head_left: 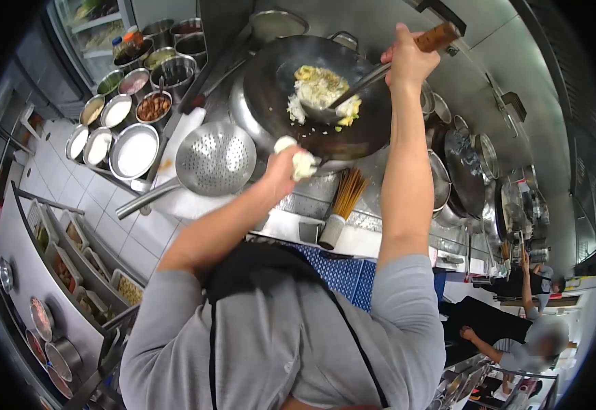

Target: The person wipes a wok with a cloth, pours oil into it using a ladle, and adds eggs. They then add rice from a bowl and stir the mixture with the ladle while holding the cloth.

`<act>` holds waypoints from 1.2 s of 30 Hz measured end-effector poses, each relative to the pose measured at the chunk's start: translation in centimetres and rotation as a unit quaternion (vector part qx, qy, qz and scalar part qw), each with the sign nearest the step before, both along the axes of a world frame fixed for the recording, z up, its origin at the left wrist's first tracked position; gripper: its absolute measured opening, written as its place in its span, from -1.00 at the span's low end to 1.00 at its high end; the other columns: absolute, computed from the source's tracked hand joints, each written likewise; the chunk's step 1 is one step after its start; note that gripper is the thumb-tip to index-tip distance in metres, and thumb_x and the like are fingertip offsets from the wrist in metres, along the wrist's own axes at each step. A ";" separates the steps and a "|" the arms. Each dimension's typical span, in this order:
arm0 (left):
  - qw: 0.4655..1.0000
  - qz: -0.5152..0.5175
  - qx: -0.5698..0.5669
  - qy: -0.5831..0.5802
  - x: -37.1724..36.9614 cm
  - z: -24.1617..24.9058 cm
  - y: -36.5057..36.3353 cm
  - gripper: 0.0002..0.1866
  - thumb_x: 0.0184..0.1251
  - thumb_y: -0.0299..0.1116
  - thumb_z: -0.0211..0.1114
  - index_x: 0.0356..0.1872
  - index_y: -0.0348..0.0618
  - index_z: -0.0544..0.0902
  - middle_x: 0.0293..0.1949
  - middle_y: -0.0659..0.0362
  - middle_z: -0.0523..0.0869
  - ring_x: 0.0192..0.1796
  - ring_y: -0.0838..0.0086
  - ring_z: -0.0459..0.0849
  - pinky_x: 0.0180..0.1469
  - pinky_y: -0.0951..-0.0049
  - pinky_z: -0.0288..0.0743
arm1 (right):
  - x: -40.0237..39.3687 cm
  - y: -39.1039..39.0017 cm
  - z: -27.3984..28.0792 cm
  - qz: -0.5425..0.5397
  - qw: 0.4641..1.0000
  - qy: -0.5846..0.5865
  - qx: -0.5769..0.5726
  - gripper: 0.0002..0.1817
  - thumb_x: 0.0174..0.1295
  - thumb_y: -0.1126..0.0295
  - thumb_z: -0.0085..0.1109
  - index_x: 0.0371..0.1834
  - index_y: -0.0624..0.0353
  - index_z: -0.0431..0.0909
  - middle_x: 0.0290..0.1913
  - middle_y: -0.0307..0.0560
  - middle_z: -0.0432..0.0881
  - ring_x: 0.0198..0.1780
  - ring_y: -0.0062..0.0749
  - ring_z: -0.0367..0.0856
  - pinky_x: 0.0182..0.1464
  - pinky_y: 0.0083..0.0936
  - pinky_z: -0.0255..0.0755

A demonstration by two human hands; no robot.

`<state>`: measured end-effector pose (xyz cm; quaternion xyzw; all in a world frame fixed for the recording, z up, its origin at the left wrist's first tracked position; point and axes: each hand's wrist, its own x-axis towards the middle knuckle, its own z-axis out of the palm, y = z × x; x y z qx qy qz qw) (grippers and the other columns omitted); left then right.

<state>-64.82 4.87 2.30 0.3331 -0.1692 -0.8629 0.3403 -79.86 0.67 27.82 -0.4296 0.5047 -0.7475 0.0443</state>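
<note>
My right hand (412,58) is wrapped around a ladle (365,83) with a wooden handle end, raised over the far right side of the wok. The ladle's bowl dips into white rice and yellow egg (318,85) with a few green bits. This food lies in the middle of a large dark wok (270,89). At the wok's near edge my left hand (284,169) is closed around a folded white cloth (304,164). The part of the wok under the cloth is hidden.
A perforated strainer (216,158) lies left of the wok. Metal containers of ingredients, including white powder (134,152), stand farther left. A bamboo brush (347,198) rests near the front edge. Another wok (463,171) and co-workers (516,342) are to the right.
</note>
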 end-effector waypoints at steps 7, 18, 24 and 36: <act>0.999 -0.009 0.027 0.017 1.8 3.6 1.6 -0.89 0.31 -0.32 0.04 -0.31 -0.05 0.52 -0.44 0.13 0.67 -0.40 0.30 0.71 -0.43 0.22 0.63 | 0.4 1.9 5.9 0.049 0.998 -0.024 0.013 -0.72 0.15 0.49 0.31 -0.54 0.18 0.34 -0.70 -0.20 0.34 -0.75 -0.48 0.30 -0.69 -0.46 0.25; 0.992 -0.049 -0.005 -0.119 -2.0 0.4 -6.9 -0.84 0.25 -0.19 0.14 -0.33 -0.01 0.56 -0.43 0.21 0.65 -0.45 0.39 0.62 -0.52 0.37 0.47 | -3.1 1.5 -11.4 0.082 0.991 0.037 -0.095 -0.66 0.21 0.53 0.22 -0.60 0.09 0.25 -0.78 -0.22 0.32 -0.80 -0.53 0.28 -0.70 -0.51 0.26; 0.990 -0.059 -0.019 -0.124 -2.2 -0.2 -7.2 -0.82 0.22 -0.15 0.16 -0.29 0.02 0.59 -0.43 0.24 0.66 -0.45 0.42 0.64 -0.52 0.39 0.49 | -4.1 -2.7 -5.1 0.143 0.984 -0.015 -0.102 -0.67 0.23 0.52 0.22 -0.56 0.11 0.24 -0.78 -0.20 0.32 -0.80 -0.55 0.25 -0.69 -0.50 0.27; 0.990 -0.050 -0.011 -0.131 -2.0 -0.4 -7.1 -0.78 0.20 -0.20 0.23 -0.23 -0.07 0.61 -0.42 0.17 0.69 -0.46 0.36 0.69 -0.51 0.29 0.57 | -1.1 -3.0 -5.1 0.222 0.970 0.004 -0.097 -0.67 0.21 0.52 0.24 -0.57 0.12 0.25 -0.77 -0.24 0.29 -0.79 -0.56 0.24 -0.69 -0.53 0.23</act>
